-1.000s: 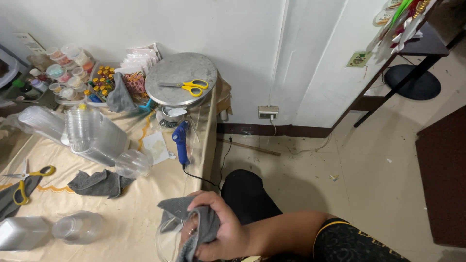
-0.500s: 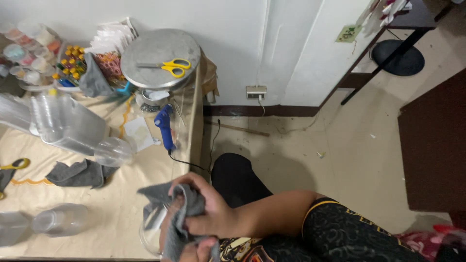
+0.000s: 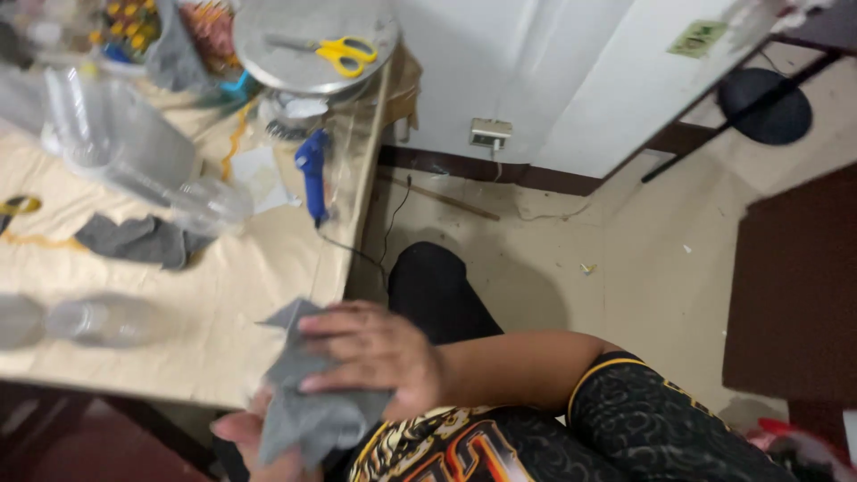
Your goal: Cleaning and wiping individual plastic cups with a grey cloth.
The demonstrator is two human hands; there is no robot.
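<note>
My right hand (image 3: 375,357) presses down on a grey cloth (image 3: 308,411) at the near edge of the table, fingers curled over it. My left hand (image 3: 237,433) shows only as fingertips under the cloth at the bottom of the view, gripping it from below. The blur and the cloth hide whatever may be wrapped inside. My dark trouser leg (image 3: 437,286) and patterned black shirt sleeve (image 3: 643,419) lie to the right of the hands.
The cream-covered table (image 3: 223,295) holds clear plastic bottles (image 3: 134,152), another clear bottle (image 3: 98,319), a second grey cloth (image 3: 134,239), a blue tool with a cord (image 3: 312,174) and yellow scissors (image 3: 344,54) on a round metal lid (image 3: 277,62). A wall socket (image 3: 491,134) and tiled floor are on the right.
The view has swung left and down. My hands with the grey cloth have shifted slightly lower at the table's edge, the right hand still rubbing over it.
</note>
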